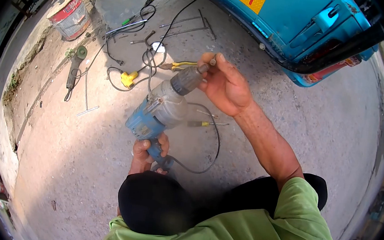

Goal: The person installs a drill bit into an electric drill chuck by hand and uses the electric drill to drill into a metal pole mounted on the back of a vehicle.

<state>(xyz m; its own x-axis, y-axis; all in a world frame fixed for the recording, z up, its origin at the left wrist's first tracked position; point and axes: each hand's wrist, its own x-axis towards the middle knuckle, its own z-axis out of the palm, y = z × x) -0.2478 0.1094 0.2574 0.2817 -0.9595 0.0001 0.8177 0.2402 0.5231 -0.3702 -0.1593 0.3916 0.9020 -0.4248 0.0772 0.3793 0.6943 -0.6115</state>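
My left hand (141,151) is wrapped around the handle of a blue and grey power drill (146,121). The drill tilts up and to the right, its black chuck (186,81) pointing at my right hand (228,87). At the chuck's tip, the thumb and fingers of that hand pinch a small metal piece (213,62); its exact kind is unclear. Part of my left hand is hidden behind the handle and my knee. Just behind the chuck lie yellow-handled pliers (183,65). A screwdriver (198,123) rests on the ground under the drill's cord.
A blue vehicle (298,28) stands at the upper right. Cables, a yellow plug socket (129,79), metal T-handled rods (206,24) and an angle grinder (75,69) lie on the concrete. A paint bucket (70,18) stands at the upper left.
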